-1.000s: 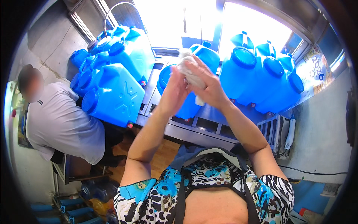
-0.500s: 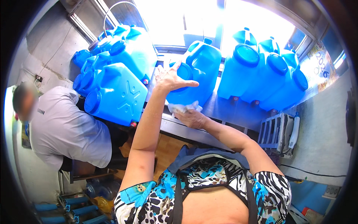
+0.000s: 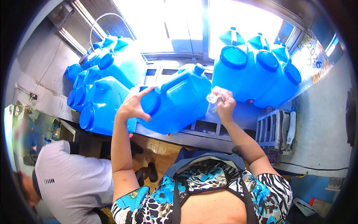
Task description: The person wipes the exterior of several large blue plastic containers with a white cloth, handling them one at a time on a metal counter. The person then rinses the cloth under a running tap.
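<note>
My left hand (image 3: 132, 102) grips the round lidded end of a blue jug (image 3: 180, 106), thumb and fingers on either side of the wide lid (image 3: 150, 100). The jug leans over toward the left, its handle and small capped spout on top. My right hand (image 3: 223, 104) is closed on a crumpled white cloth (image 3: 213, 98), just right of the jug. More blue jugs stand close by, a group at the left (image 3: 100, 108) and a row at the right (image 3: 233, 78).
A metal counter (image 3: 201, 126) runs beneath the jugs, before a bright window (image 3: 179, 26). A co-worker (image 3: 74, 179) bends low at my left. A slatted rack (image 3: 268, 127) leans by the right wall, which has a poster (image 3: 305, 71).
The middle jug has tilted and turned, my left hand moving left and down with it. My right hand has moved up and right with the cloth. The co-worker has bent lower.
</note>
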Action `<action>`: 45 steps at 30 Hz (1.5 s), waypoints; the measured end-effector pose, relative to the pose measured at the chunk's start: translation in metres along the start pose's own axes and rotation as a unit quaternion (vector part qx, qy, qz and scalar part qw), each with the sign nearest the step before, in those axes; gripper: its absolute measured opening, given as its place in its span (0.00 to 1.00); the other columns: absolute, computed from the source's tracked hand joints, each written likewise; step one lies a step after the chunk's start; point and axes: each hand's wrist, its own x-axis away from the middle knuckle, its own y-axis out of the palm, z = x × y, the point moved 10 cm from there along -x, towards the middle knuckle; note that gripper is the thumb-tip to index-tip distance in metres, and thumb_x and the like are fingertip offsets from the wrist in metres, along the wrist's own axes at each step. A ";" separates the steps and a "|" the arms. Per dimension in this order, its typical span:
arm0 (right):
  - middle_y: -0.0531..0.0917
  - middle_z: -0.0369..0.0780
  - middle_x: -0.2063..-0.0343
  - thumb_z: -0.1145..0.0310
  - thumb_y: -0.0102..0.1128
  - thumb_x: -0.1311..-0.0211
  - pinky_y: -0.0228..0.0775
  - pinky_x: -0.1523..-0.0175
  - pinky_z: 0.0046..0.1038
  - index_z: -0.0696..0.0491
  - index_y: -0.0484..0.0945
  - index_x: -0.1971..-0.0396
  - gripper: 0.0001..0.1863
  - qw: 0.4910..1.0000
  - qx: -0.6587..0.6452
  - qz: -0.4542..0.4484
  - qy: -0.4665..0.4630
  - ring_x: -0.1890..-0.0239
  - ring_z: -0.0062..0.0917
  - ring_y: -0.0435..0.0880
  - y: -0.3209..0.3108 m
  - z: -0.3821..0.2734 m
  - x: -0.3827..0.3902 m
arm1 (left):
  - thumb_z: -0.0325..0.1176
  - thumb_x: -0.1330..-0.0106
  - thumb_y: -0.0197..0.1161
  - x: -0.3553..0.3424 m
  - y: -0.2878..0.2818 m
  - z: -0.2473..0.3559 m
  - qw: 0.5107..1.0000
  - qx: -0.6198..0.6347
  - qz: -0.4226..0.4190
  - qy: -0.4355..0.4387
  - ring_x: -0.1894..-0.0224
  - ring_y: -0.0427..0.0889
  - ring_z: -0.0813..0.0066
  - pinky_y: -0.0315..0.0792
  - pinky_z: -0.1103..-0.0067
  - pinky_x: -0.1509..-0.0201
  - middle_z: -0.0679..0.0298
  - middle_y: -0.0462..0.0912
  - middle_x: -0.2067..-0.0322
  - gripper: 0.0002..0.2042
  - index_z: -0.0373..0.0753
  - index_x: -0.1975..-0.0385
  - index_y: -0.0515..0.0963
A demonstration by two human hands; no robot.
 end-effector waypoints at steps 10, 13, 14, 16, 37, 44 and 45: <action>0.82 0.41 0.49 0.59 0.50 0.22 0.73 0.42 0.27 0.59 0.77 0.42 0.21 0.811 -0.431 -0.215 0.332 0.50 0.29 0.82 0.154 0.101 -0.018 | 0.47 0.80 0.75 0.024 -0.003 -0.009 0.999 -0.004 0.044 0.009 0.29 0.62 0.41 0.58 0.53 0.25 0.47 0.64 0.31 0.57 0.65 0.31 0.71; 0.83 0.43 0.54 0.60 0.49 0.24 0.76 0.47 0.28 0.58 0.78 0.47 0.18 0.650 -0.497 -0.219 0.532 0.53 0.30 0.83 0.198 0.204 0.070 | 0.47 0.80 0.75 0.024 -0.004 -0.006 0.998 -0.012 0.056 0.002 0.30 0.63 0.42 0.60 0.54 0.26 0.48 0.65 0.32 0.56 0.65 0.32 0.72; 0.83 0.43 0.55 0.61 0.50 0.25 0.76 0.47 0.29 0.58 0.78 0.48 0.18 0.627 -0.490 -0.195 0.573 0.54 0.30 0.83 0.200 0.232 0.103 | 0.47 0.80 0.75 0.024 -0.004 -0.004 0.998 -0.013 0.062 -0.001 0.30 0.63 0.42 0.60 0.55 0.26 0.48 0.65 0.32 0.56 0.65 0.32 0.72; 0.82 0.43 0.57 0.63 0.52 0.27 0.76 0.48 0.30 0.58 0.79 0.50 0.16 0.603 -0.473 -0.142 0.627 0.55 0.29 0.83 0.199 0.270 0.164 | 0.47 0.79 0.75 0.023 -0.006 0.000 0.997 -0.012 0.071 -0.005 0.30 0.64 0.42 0.61 0.56 0.26 0.48 0.66 0.33 0.55 0.65 0.32 0.72; 0.85 0.44 0.47 0.51 0.52 0.32 0.68 0.34 0.42 0.47 0.87 0.54 0.20 0.908 0.179 -0.372 0.065 0.41 0.38 0.80 0.168 -0.053 -0.151 | 0.51 0.72 0.81 0.032 0.005 0.021 0.991 0.023 0.129 -0.002 0.26 0.56 0.34 0.55 0.54 0.23 0.35 0.58 0.30 0.62 0.50 0.25 0.61; 0.85 0.47 0.50 0.46 0.55 0.34 0.73 0.44 0.40 0.51 0.84 0.56 0.23 0.888 -0.198 -0.278 0.309 0.47 0.40 0.82 0.163 0.059 -0.114 | 0.38 0.81 0.90 0.079 0.038 -0.054 0.875 0.432 0.216 -0.035 0.29 0.66 0.55 0.61 0.64 0.26 0.50 0.65 0.31 0.75 0.42 0.22 0.48; 0.86 0.46 0.55 0.50 0.55 0.34 0.73 0.49 0.40 0.52 0.84 0.58 0.21 0.945 -0.033 -0.281 0.161 0.51 0.38 0.83 0.160 0.065 -0.111 | 0.29 0.79 0.88 0.080 0.038 -0.060 0.872 0.429 0.234 -0.009 0.33 0.71 0.63 0.65 0.67 0.28 0.56 0.68 0.33 0.73 0.38 0.23 0.48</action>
